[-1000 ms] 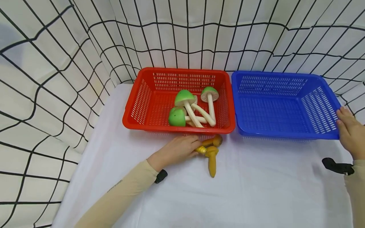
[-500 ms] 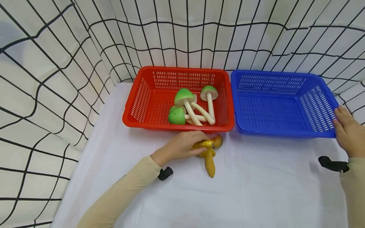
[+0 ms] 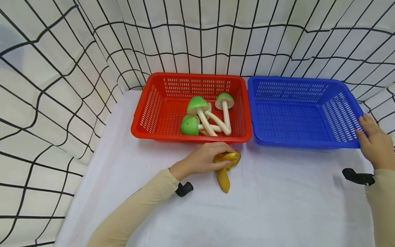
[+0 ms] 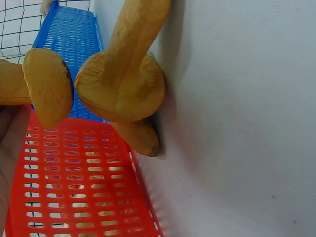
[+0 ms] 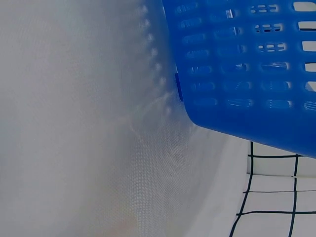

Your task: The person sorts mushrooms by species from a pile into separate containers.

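My left hand (image 3: pixel 205 159) grips a yellow-brown mushroom (image 4: pixel 48 86) by its stem, just in front of the red basket (image 3: pixel 172 138). Another yellow-brown mushroom (image 4: pixel 121 84) lies on the white cloth below that hand, its stem (image 3: pixel 223 180) toward the person. Behind it, part of a further brown piece (image 4: pixel 138 136) shows beside the red basket; the rest is hidden. My right hand (image 3: pixel 377 142) rests with its fingers on the right rim of the blue basket (image 3: pixel 303 143). The right wrist view shows this basket's side, but not the hand.
Several green-capped mushrooms (image 3: pixel 197 104) with white stems lie in the right half of the red basket. The two baskets stand side by side, against a cloth-backed black wire grid (image 3: pixel 200 29). The white cloth (image 3: pixel 262 202) covers the table.
My left hand has moved slightly right, lifting the mushroom it grips over the others. The lying mushroom's stem has swung left. My right hand stays at the blue basket's rim.
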`<action>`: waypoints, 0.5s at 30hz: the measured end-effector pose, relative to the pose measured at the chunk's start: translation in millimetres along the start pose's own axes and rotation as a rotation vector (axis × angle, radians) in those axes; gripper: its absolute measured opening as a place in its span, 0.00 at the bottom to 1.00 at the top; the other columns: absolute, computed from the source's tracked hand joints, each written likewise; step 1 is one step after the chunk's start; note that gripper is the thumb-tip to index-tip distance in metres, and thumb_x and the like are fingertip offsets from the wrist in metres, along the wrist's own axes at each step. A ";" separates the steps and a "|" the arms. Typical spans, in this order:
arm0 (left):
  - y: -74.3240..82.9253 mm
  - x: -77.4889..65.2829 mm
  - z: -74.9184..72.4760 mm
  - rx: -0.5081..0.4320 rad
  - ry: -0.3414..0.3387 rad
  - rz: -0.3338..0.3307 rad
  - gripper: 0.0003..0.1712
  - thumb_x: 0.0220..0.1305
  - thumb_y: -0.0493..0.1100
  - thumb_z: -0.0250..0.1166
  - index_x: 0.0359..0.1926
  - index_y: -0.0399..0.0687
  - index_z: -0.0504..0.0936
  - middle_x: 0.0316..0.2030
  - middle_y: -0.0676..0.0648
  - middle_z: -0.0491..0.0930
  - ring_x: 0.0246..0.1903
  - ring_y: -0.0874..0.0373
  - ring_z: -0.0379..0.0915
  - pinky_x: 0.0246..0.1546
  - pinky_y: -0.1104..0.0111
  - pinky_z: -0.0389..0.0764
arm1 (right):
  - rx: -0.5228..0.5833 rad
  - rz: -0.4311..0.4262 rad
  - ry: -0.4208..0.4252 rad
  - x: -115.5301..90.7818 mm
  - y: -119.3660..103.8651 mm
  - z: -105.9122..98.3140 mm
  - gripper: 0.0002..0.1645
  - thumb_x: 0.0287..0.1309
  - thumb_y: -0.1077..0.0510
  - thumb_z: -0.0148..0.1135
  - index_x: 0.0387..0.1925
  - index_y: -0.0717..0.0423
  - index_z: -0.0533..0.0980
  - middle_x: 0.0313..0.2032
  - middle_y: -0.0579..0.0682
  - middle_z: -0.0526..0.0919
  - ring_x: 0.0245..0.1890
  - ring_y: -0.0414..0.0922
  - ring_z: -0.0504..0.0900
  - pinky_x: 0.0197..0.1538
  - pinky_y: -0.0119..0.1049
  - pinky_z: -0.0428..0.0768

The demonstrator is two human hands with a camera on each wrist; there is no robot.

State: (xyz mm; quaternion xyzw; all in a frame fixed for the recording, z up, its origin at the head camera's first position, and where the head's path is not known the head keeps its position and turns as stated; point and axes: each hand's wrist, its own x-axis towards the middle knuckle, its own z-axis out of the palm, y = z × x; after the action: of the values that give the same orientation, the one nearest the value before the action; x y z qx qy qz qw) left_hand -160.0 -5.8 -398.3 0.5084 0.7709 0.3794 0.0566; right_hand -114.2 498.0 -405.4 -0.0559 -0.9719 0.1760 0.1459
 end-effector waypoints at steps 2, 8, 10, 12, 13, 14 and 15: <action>0.7 2.0 -0.4 0.000 -0.016 -0.003 0.13 0.61 0.39 0.64 0.47 0.41 0.80 0.43 0.50 0.80 0.45 0.63 0.73 0.48 0.76 0.72 | 0.007 0.003 0.020 0.1 0.6 0.8 0.30 0.67 0.59 0.37 0.67 0.70 0.54 0.68 0.64 0.52 0.70 0.56 0.49 0.70 0.45 0.43; 3.8 9.6 -5.5 -0.020 -0.040 0.001 0.14 0.62 0.40 0.63 0.48 0.41 0.80 0.44 0.50 0.80 0.43 0.63 0.72 0.47 0.75 0.73 | 0.014 0.039 0.055 0.9 1.5 3.5 0.30 0.67 0.59 0.38 0.67 0.68 0.55 0.68 0.62 0.54 0.70 0.54 0.51 0.70 0.44 0.45; 4.9 13.5 -7.6 -0.029 -0.024 0.001 0.14 0.62 0.39 0.63 0.49 0.41 0.79 0.43 0.51 0.80 0.43 0.64 0.72 0.46 0.73 0.74 | 0.018 0.046 0.057 1.7 1.0 4.1 0.30 0.67 0.59 0.38 0.67 0.67 0.55 0.68 0.61 0.54 0.70 0.54 0.51 0.70 0.44 0.45; 6.8 18.7 -9.1 -0.043 -0.004 0.002 0.14 0.62 0.39 0.63 0.49 0.41 0.79 0.43 0.50 0.80 0.42 0.63 0.71 0.43 0.72 0.75 | 0.026 0.054 0.059 1.9 -0.2 2.9 0.30 0.67 0.59 0.38 0.67 0.67 0.56 0.68 0.61 0.55 0.70 0.54 0.51 0.70 0.45 0.45; 7.5 21.4 -9.6 -0.049 0.005 0.000 0.14 0.62 0.39 0.63 0.49 0.41 0.79 0.43 0.50 0.80 0.41 0.63 0.71 0.42 0.72 0.75 | 0.028 0.059 0.056 1.9 -1.1 2.4 0.30 0.67 0.59 0.38 0.67 0.67 0.56 0.69 0.60 0.54 0.70 0.54 0.51 0.70 0.46 0.44; 8.5 24.2 -9.8 -0.064 0.016 -0.004 0.15 0.62 0.39 0.64 0.49 0.40 0.79 0.42 0.49 0.79 0.40 0.63 0.71 0.41 0.71 0.75 | 0.031 0.063 0.053 1.8 -1.9 2.1 0.29 0.67 0.59 0.38 0.67 0.67 0.55 0.69 0.60 0.54 0.70 0.54 0.51 0.70 0.46 0.44; 9.2 27.0 -9.9 -0.079 0.028 -0.006 0.15 0.62 0.39 0.64 0.49 0.40 0.79 0.42 0.49 0.79 0.39 0.63 0.71 0.40 0.71 0.76 | 0.036 0.069 0.050 1.6 -2.6 1.7 0.29 0.67 0.59 0.38 0.67 0.67 0.55 0.69 0.60 0.54 0.70 0.53 0.50 0.70 0.47 0.44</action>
State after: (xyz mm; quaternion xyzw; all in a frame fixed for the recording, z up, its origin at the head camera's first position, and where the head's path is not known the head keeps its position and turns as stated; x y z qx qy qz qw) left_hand -170.7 13.2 -377.3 0.4981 0.7577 0.4164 0.0668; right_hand -116.3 495.2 -405.6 -0.0911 -0.9621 0.1971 0.1649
